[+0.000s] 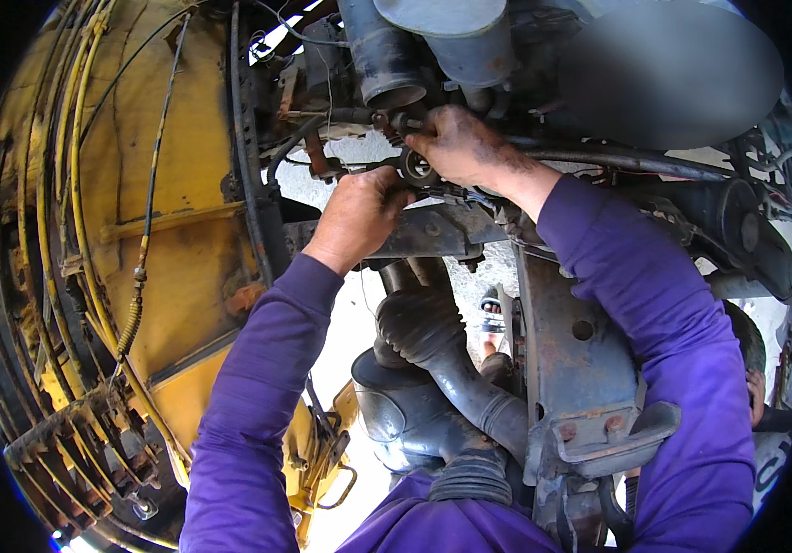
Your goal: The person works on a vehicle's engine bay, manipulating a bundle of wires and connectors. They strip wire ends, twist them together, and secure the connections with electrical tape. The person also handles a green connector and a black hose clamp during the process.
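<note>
My left hand (359, 214) is closed, thumb and fingers pinched together beside a round, ring-like metal fitting (417, 168). What its fingers hold is hidden. Just to the right and farther away, my right hand (469, 152) curls over the same fitting, thumb toward a short metal joint (403, 121). Its fingertips are out of sight behind the hand, so its grip cannot be named. Both hands are dirty and work above a dark metal crossbeam (405, 235). A wide black pipe (388, 78) ends just beyond them.
Yellow machine bodywork (175, 120) with hoses fills the left. Below my hands runs a corrugated black duct (419, 323); a rusty grey frame beam (580, 323) stands beside it. A black hose (626, 162) extends rightward. Part of another person (753, 364) shows at the right.
</note>
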